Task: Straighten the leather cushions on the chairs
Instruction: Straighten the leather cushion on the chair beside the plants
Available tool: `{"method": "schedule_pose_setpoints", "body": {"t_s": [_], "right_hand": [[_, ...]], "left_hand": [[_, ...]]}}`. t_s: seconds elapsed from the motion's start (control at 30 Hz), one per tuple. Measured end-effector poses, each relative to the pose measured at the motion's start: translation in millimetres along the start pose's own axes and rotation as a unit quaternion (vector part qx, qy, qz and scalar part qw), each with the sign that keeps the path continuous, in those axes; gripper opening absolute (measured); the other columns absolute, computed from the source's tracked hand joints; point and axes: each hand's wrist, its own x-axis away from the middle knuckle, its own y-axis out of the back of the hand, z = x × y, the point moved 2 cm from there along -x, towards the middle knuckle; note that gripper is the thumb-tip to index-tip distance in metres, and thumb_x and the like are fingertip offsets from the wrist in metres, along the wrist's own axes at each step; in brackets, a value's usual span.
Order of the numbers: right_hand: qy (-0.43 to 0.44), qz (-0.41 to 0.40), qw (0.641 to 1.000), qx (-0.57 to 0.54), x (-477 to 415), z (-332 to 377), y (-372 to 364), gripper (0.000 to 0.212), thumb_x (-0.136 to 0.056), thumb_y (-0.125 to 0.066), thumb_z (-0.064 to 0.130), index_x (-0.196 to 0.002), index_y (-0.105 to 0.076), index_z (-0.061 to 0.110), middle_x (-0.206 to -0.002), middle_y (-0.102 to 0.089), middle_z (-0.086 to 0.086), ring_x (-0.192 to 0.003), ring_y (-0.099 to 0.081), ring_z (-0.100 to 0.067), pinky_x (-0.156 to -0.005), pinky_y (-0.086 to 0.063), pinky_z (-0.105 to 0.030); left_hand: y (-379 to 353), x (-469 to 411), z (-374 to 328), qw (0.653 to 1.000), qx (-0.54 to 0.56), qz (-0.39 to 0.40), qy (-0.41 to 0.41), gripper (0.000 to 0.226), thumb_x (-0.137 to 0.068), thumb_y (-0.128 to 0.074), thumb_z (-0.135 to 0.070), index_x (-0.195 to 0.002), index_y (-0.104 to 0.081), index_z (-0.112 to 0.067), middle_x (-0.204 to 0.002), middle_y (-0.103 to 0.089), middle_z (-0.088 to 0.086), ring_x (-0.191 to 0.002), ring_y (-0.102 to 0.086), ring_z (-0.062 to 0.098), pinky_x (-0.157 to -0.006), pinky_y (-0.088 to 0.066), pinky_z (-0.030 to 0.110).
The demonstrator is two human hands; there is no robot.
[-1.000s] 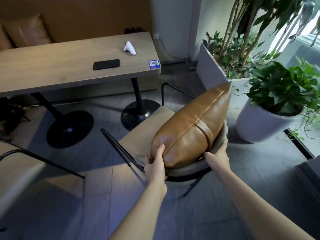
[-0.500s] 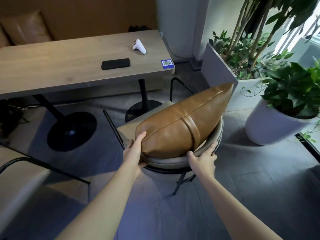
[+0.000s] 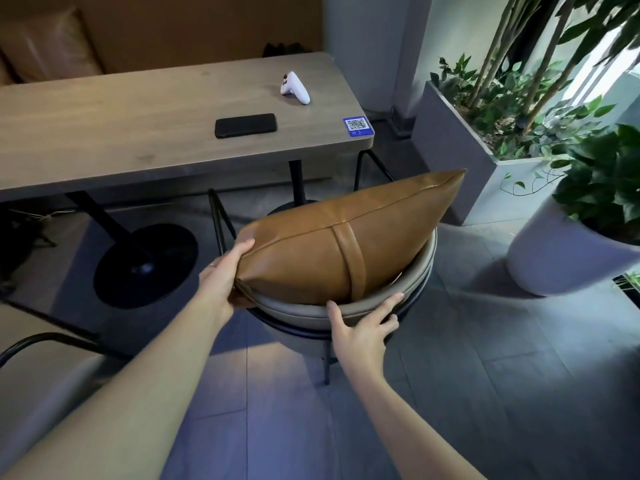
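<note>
A tan leather cushion with a strap across its middle leans in the curved grey backrest of a black-framed chair, one corner pointing up to the right. My left hand grips the cushion's lower left corner, fingers over the top seam. My right hand rests flat on the backrest's padded rim just below the cushion, fingers spread, holding nothing.
A long wooden table behind the chair carries a black phone, a white controller and a QR card. Potted plants stand to the right. Another chair sits at left; another tan cushion lies far left.
The chair and cushion have turned toward the table. My left hand has slid up along the cushion's left corner, and my right hand has moved left along the backrest rim.
</note>
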Motion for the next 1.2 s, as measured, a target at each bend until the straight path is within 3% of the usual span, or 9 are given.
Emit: {"method": "schedule_pose_setpoints", "body": {"t_s": [0.2, 0.33, 0.43, 0.5, 0.6, 0.73, 0.8, 0.97, 1.2], "right_hand": [[0.019, 0.045, 0.999, -0.004, 19, 17, -34, 0.124, -0.090, -0.071, 0.044, -0.154, 0.032, 0.018, -0.163, 0.017, -0.028, -0.137, -0.036, -0.053, -0.106, -0.035, -0.043], [0.011, 0.067, 0.998, 0.013, 26, 29, -49, 0.125, -0.091, -0.072, 0.038, -0.152, 0.034, 0.013, -0.161, 0.024, -0.031, -0.143, -0.026, -0.049, -0.103, -0.035, -0.037], [0.014, 0.085, 0.996, 0.019, 29, 29, -48, 0.123, -0.092, -0.071, 0.037, -0.152, 0.035, 0.017, -0.162, 0.026, -0.028, -0.147, -0.022, -0.047, -0.105, -0.035, -0.038], [0.022, 0.091, 0.996, 0.013, 32, 20, -41, 0.119, -0.092, -0.070, 0.040, -0.154, 0.030, 0.027, -0.165, 0.021, -0.022, -0.147, -0.026, -0.044, -0.108, -0.034, -0.041], [0.010, 0.051, 0.998, -0.038, 28, 9, -20, 0.104, -0.088, -0.074, 0.042, -0.159, 0.002, 0.039, -0.167, -0.010, -0.013, -0.144, -0.035, -0.033, -0.111, -0.035, -0.044], [-0.091, 0.049, 0.981, -0.163, -2, 2, -9, 0.112, -0.070, -0.078, 0.057, -0.159, -0.011, 0.041, -0.159, -0.040, -0.001, -0.128, -0.053, -0.026, -0.111, -0.044, -0.049], [-0.087, 0.066, 0.983, -0.147, -26, -20, -23, 0.117, -0.062, -0.071, 0.062, -0.158, -0.007, 0.045, -0.157, -0.044, 0.002, -0.130, -0.055, -0.028, -0.106, -0.050, -0.052], [-0.058, 0.053, 0.993, -0.090, 0, 5, -28, 0.092, -0.097, -0.059, 0.044, -0.162, 0.004, 0.026, -0.157, -0.042, -0.008, -0.140, -0.044, -0.029, -0.113, -0.040, -0.045], [-0.049, 0.061, 0.995, -0.063, 0, 18, -59, 0.088, -0.102, -0.049, 0.047, -0.162, 0.008, 0.018, -0.156, -0.043, -0.012, -0.144, -0.038, -0.031, -0.110, -0.037, -0.038]], "left_hand": [[21, -27, -25, 0.999, -0.006, -0.031, -0.027, 0.059, -0.066, -0.091, -0.044, -0.114, -0.069, -0.019, -0.110, -0.071, 0.009, -0.099, -0.070, 0.032, -0.088, -0.059, 0.056], [26, -37, -37, 0.998, 0.013, -0.043, -0.049, 0.065, -0.069, -0.091, -0.038, -0.124, -0.065, -0.017, -0.114, -0.068, 0.008, -0.099, -0.067, 0.027, -0.092, -0.057, 0.049], [19, -29, -56, 0.972, -0.074, -0.161, -0.154, 0.072, -0.073, -0.087, -0.037, -0.137, -0.057, -0.023, -0.140, -0.056, 0.009, -0.122, -0.059, 0.030, -0.106, -0.048, 0.046], [2, -7, -69, 0.896, -0.266, -0.227, -0.273, 0.066, -0.082, -0.078, -0.036, -0.142, -0.052, -0.028, -0.159, -0.039, 0.010, -0.143, -0.041, 0.034, -0.118, -0.031, 0.056], [-41, 38, -63, 0.738, -0.497, -0.169, -0.424, 0.081, -0.084, -0.068, -0.060, -0.154, -0.035, -0.036, -0.170, -0.018, 0.008, -0.156, -0.011, 0.031, -0.120, 0.001, 0.062], [-83, 61, -6, 0.620, -0.668, -0.005, -0.412, 0.120, -0.069, -0.063, -0.084, -0.159, 0.004, -0.043, -0.171, 0.012, 0.010, -0.155, 0.012, 0.039, -0.121, 0.004, 0.066], [-83, 55, 15, 0.578, -0.707, 0.003, -0.408, 0.133, -0.067, -0.067, -0.083, -0.156, 0.022, -0.041, -0.167, 0.027, 0.015, -0.152, 0.023, 0.044, -0.119, 0.006, 0.068], [-75, 36, 19, 0.560, -0.707, -0.004, -0.433, 0.137, -0.067, -0.066, -0.083, -0.152, 0.032, -0.041, -0.164, 0.033, 0.015, -0.150, 0.028, 0.044, -0.116, 0.012, 0.066], [-59, 16, 3, 0.584, -0.692, -0.003, -0.424, 0.115, -0.079, -0.057, -0.080, -0.154, 0.024, -0.047, -0.167, 0.029, 0.009, -0.153, 0.024, 0.038, -0.120, 0.005, 0.065]]}}
